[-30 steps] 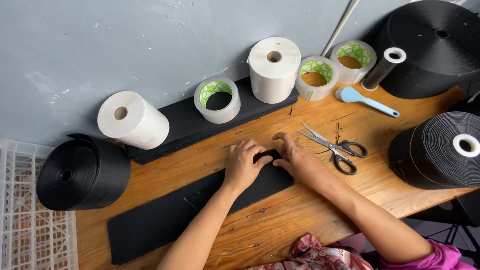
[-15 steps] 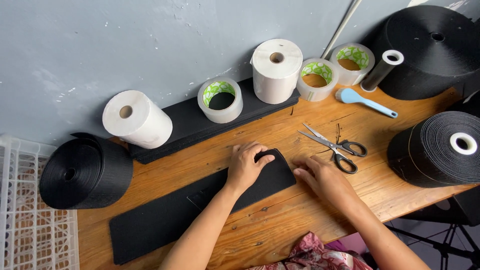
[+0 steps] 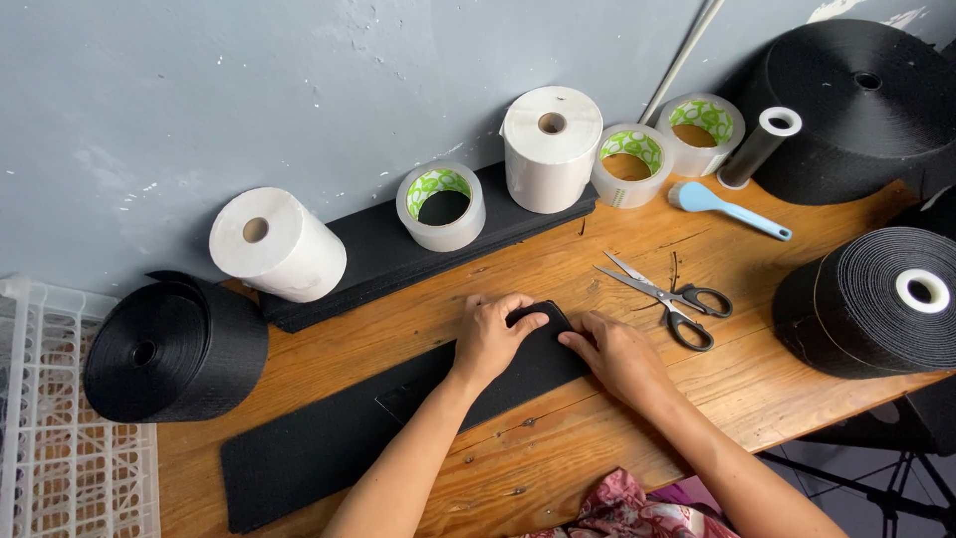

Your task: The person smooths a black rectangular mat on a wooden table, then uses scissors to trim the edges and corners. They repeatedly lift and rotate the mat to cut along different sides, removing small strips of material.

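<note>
View (head camera): looking down on a wooden table (image 3: 637, 418) set against a grey wall (image 3: 249, 90).
Black strip (image 3: 329, 448): a long, flat, dark piece lying slantwise on the table, from the lower left up to the hands at centre; its right end appears folded or rolled over under the fingers.
Left hand (image 3: 488, 339): palm down on the strip's right end, fingers bent and spread, the tips pressing the raised edge; not closed around it.
Right hand (image 3: 617, 354): resting at the strip's right end, just beside the left hand, fingers loosely curled, tips touching the black edge; whether it pinches the material cannot be told.
Scissors (image 3: 667, 294): open-bladed, black-handled, lying on the table just to the right of the right hand, apart from it.
Blue brush (image 3: 727, 209): light blue handle, lying beyond the scissors, near the wall.
Tape rolls (image 3: 441, 204): three clear rolls with green-patterned cores stand along the wall.
White paper rolls (image 3: 279, 244): one on its side at left, one upright at centre, both on a dark slab (image 3: 388, 254) by the wall.
Black webbing rolls (image 3: 174, 349): one at the left table edge, one at the right edge, a larger one in the far right corner.
White crate (image 3: 40, 448): slatted plastic, at the far left beside the table.
</note>
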